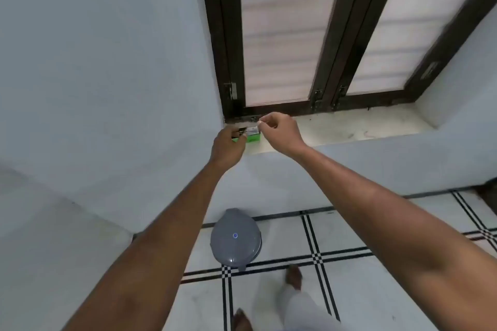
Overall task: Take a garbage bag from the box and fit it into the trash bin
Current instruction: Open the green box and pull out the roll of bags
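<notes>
A grey, lidded trash bin [236, 238] stands on the tiled floor [376, 290] at about six o'clock from the hands, lid closed, close to the wall. Up on the window sill [349, 129], the left hand [228, 144] curls its fingers round the green box [251, 136], covering its left part. At one o'clock from it, touching the box top, the right hand [279, 130] pinches something small and white; what, I cannot tell. The box's contents are hidden.
</notes>
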`<control>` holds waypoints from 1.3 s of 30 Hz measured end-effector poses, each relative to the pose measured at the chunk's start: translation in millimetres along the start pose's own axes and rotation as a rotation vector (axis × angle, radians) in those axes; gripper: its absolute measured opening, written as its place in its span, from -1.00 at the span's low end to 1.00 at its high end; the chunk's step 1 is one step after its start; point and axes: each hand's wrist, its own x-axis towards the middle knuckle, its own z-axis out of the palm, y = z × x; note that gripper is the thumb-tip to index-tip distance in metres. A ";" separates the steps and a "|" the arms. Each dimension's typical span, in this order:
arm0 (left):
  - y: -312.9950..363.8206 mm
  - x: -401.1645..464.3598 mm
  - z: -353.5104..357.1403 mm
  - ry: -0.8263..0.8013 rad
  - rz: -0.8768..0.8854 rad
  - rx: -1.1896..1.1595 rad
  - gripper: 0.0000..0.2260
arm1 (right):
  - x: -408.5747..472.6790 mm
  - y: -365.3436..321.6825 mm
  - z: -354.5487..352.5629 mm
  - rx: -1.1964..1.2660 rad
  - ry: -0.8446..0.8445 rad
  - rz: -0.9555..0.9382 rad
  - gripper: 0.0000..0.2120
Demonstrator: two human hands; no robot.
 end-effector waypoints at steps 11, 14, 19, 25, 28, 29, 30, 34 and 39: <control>-49.3 88.6 75.6 -0.153 -0.162 0.252 -0.50 | 118.5 85.3 49.7 -0.249 -0.305 0.062 -0.72; -51.6 112.8 85.5 -0.170 -0.153 0.364 -0.40 | 156.6 101.1 61.3 -0.403 -0.387 -0.016 -0.62; -57.5 139.5 87.2 -0.156 -0.242 0.408 -0.30 | 179.7 123.5 83.7 -0.666 -0.524 -0.154 -0.32; -52.7 147.2 87.1 -0.182 -0.238 0.460 -0.29 | 180.4 146.4 70.9 -0.599 -0.378 -0.163 -0.46; -41.2 143.1 81.4 -0.154 -0.137 0.464 -0.41 | 181.4 158.5 52.6 -0.512 -0.361 -0.071 -0.46; -37.0 142.0 78.8 -0.135 -0.077 0.439 -0.45 | 183.1 160.9 47.8 -0.492 -0.368 -0.048 -0.45; -32.1 140.4 75.7 -0.116 -0.018 0.406 -0.48 | 184.0 162.1 44.6 -0.477 -0.384 -0.023 -0.44; -12.7 145.3 62.9 -0.078 0.102 0.271 -0.47 | 185.0 149.7 46.6 -0.416 -0.451 0.011 -0.42; -6.5 154.7 56.4 -0.103 0.102 0.218 -0.51 | 176.2 129.8 57.1 -0.272 -0.454 -0.114 -0.42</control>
